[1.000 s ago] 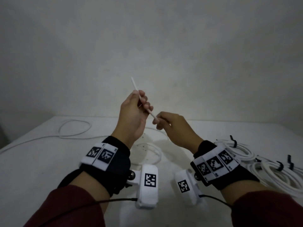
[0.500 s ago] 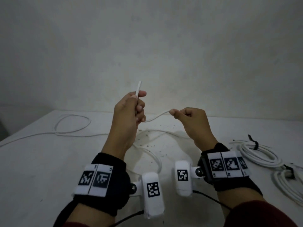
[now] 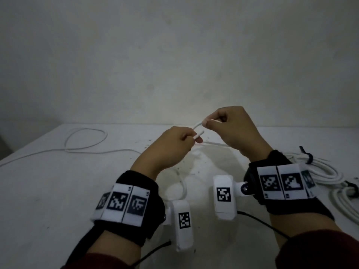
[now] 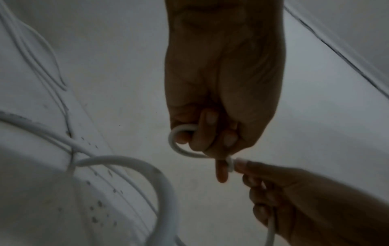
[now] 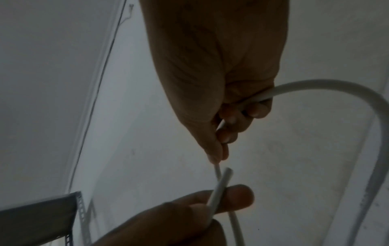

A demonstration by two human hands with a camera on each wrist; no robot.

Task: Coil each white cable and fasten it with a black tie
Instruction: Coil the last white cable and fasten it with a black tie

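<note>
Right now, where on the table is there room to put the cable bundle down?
The near-left table is bare, in front of the loose white cable. The right side is crowded with tied coils. The middle has cable slack under the left hand and right hand.

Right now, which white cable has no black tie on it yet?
The white cable held up between both hands. The coiled cables lying at the right already wear black ties.

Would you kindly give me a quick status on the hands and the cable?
Left hand grips the white cable near its end. Right hand pinches it further along, first loop forming. Tied coils lie right, nothing obstructing.
</note>
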